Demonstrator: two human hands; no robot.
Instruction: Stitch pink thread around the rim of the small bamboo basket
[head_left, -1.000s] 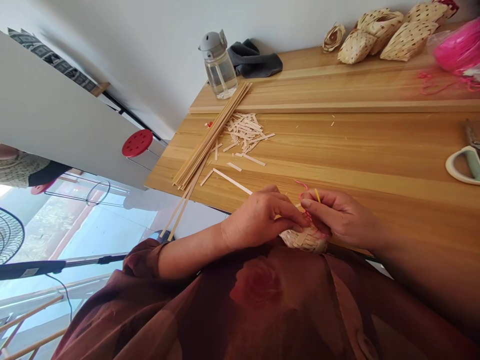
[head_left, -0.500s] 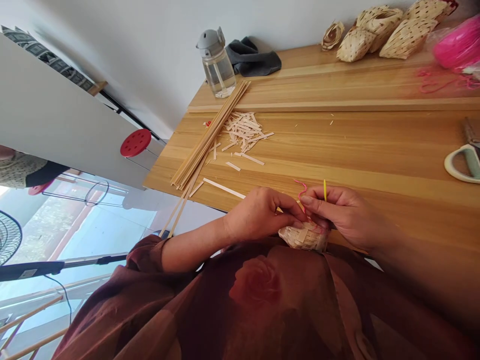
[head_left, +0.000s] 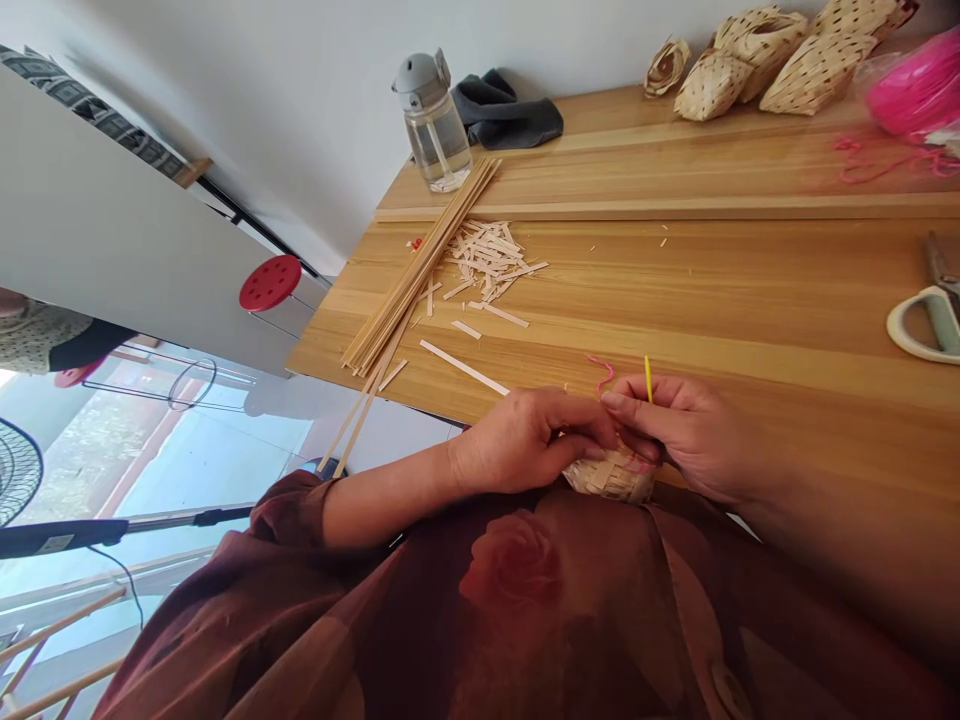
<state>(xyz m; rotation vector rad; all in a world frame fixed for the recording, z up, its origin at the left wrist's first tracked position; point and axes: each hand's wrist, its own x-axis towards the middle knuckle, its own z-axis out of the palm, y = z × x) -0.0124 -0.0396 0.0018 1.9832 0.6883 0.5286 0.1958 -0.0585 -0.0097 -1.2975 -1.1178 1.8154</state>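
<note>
Wooden table (head_left: 675, 290) edge: both hands closed on small woven basket

Small woven basket (head_left: 609, 480) sits at the near table edge, just below the hands and against the person's brown rose-print top (head_left: 510, 590). Its upper part is hidden by the fingers.

Left hand (head_left: 525, 440): fingers (head_left: 581, 432) clenched, curling over the top of the basket from the left side.
Right hand (head_left: 694, 435): fingers (head_left: 626, 402) bent and closed, meeting the left fingertips above the basket. Exact pinch point hidden.

Yellow strip (head_left: 647, 380) stands upright at the right hand's fingers. Pink cord (head_left: 601, 372) curls up just left of it, above the fingertips. Cannot tell which hand grips either one.

Nearest on the table: loose pale strip (head_left: 463, 367), its end close to the left hand. Farther left, bundle of long strips (head_left: 397, 290) lies beside a pile of cut offcuts (head_left: 491, 262).

Along the wall: water bottle (head_left: 433, 125), gray cloth (head_left: 510, 105), finished woven pieces (head_left: 817, 70), pink bag (head_left: 919, 85) with loose pink cord (head_left: 877, 160) trailing from near it.

Right side of table: scissors (head_left: 926, 325) with pale handle, well apart from the hands. Off the table edge: red stool (head_left: 270, 283), floor fan (head_left: 15, 470).
</note>
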